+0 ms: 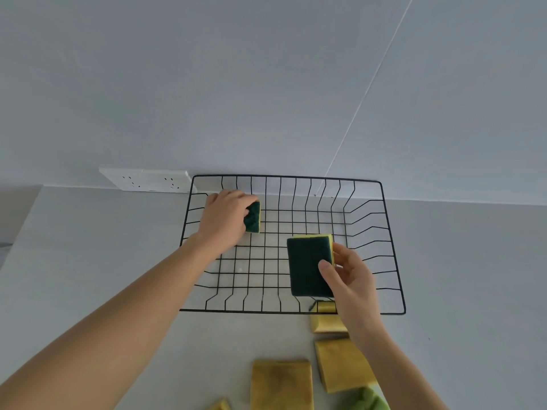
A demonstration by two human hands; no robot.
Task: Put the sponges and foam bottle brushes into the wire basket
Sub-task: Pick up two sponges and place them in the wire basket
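A black wire basket [393, 250] stands on the grey counter against the wall. My left hand [226, 218] reaches into its far left corner, shut on a green-and-yellow sponge [253, 217] held on edge. My right hand [352, 279] holds a second sponge [307, 264], dark green side up, over the basket's front right part. Three yellow sponges lie on the counter in front of the basket: one [325, 321] at its front rim, one [340, 365] nearer me, one [281, 386] at the bottom centre. No bottle brush can be identified for certain.
A white power strip [145, 180] sits at the wall left of the basket. A green foam piece [364, 399] and a yellow corner [220, 405] show at the bottom edge. The counter's left edge [20, 232] drops away.
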